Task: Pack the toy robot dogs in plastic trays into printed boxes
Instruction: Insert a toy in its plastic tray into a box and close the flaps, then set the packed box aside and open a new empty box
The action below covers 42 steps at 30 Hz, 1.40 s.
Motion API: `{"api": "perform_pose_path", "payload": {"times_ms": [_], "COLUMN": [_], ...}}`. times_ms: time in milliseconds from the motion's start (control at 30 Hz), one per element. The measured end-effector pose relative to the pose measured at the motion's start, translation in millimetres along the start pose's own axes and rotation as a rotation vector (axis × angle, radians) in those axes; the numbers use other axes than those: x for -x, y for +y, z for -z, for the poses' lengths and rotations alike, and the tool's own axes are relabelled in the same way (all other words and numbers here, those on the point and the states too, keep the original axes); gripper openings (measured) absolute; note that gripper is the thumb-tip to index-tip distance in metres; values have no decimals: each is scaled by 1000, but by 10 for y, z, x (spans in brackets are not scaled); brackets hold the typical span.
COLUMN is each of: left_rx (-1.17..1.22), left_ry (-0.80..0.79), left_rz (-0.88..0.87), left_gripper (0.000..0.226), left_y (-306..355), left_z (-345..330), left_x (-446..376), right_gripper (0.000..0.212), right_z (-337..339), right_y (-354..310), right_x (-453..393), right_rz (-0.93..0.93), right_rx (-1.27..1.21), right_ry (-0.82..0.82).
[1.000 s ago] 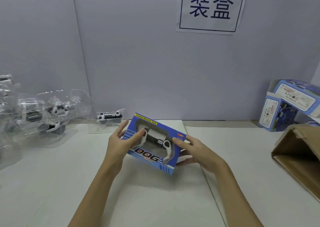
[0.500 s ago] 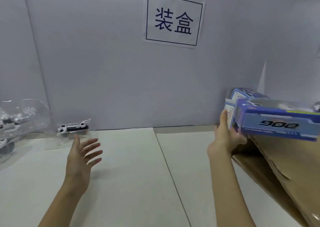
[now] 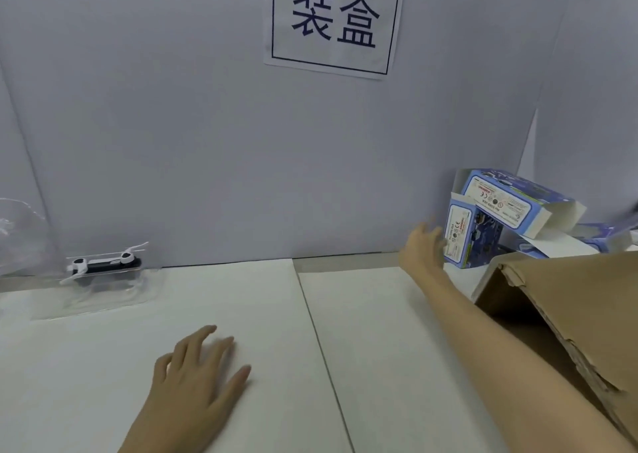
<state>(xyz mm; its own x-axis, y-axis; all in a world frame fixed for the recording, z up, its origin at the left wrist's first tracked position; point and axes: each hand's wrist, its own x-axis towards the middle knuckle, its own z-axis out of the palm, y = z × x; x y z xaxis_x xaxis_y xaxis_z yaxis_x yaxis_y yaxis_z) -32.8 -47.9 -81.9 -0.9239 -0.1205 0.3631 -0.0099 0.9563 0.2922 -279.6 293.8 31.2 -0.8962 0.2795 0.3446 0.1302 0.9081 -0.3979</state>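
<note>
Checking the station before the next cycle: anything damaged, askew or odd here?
Two things. The brown cardboard carton at the right has a torn, ragged edge along its flap. The empty printed boxes behind it lie in a loose heap, one tilted across another with its end flap open. The toy robot dog in its tray looks fine.

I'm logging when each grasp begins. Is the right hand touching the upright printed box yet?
Touching. In the head view the right hand has its fingertips against the near face of the upright printed box, with no gap visible; motion blur hides whether the fingers grip it.
</note>
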Motion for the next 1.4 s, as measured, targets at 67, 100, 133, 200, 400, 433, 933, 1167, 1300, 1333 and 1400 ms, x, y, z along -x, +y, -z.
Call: {"api": "perform_pose_path", "payload": {"times_ms": [67, 100, 133, 200, 400, 433, 933, 1167, 1300, 1333, 1400], "left_rx": [-4, -3, -11, -48, 70, 100, 202, 193, 130, 76, -15], "left_ry": [18, 31, 73, 157, 277, 286, 471, 425, 332, 277, 170], "left_rz": [-19, -24, -38, -38, -17, -20, -120, -100, -49, -37, -39], "left_gripper": [96, 92, 87, 85, 87, 88, 96, 95, 86, 83, 73], "left_y": [3, -14, -23, -33, -43, -31, 209, 160, 86, 62, 23], "left_z": [-69, -104, -145, -223, -329, -338, -168, -148, -118, -104, -79], "left_x": [-77, -112, -136, -170, -225, -231, -259, -207, -152, -133, -110], "right_gripper": [61, 59, 57, 54, 62, 61, 56, 52, 53, 46, 39], "right_z": [32, 86, 154, 301, 501, 539, 558, 271, 118, 101, 120], "right_y": [198, 283, 341, 431, 584, 581, 532, -289, -671, -714, -743], "right_x": [-379, -551, -708, -938, -1097, -1090, -939, 56, 656, 721, 776], "right_rz": [-53, -123, -203, -353, -503, -506, -286, 93, 375, 428, 457], "right_rx": [301, 407, 459, 471, 514, 504, 190, 207, -122, -171, -234], "right_ry": [87, 141, 197, 266, 290, 260, 167, 138, -105, -127, -64]}}
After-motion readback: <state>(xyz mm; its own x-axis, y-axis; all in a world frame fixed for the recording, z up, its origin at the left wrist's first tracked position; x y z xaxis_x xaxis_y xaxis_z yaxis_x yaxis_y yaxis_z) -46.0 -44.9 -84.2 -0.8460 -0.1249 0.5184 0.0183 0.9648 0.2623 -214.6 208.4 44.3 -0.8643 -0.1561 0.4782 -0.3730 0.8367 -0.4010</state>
